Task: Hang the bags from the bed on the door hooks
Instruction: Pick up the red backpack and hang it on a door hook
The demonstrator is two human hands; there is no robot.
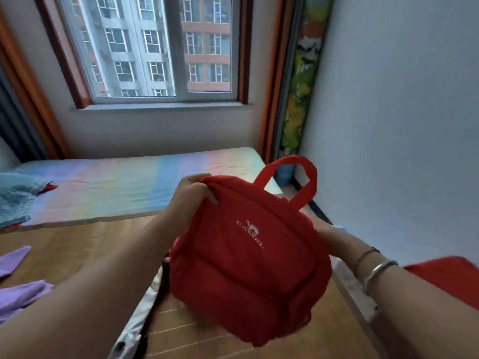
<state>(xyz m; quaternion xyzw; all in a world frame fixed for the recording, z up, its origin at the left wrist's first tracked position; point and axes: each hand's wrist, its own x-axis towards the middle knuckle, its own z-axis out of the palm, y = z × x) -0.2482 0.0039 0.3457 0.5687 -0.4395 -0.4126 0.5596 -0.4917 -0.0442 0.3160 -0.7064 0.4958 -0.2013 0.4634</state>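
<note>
A red fabric bag [248,268] with a white camel logo and a looped handle [298,182] is held up above the bed [108,187]. My left hand [191,195] pinches its top left edge. My right hand [326,237] grips its right side and is mostly hidden behind the bag; the wrist wears a silver bangle. Another red item [451,278] shows at the right edge, partly cut off. No door or hooks are in view.
The bed carries a pastel striped sheet and a bamboo mat [77,244]. Blue cloth [15,200] and purple cloth [18,288] lie at the left. A black-and-white item [140,322] lies under the bag. A window [160,47] is ahead, a white wall on the right.
</note>
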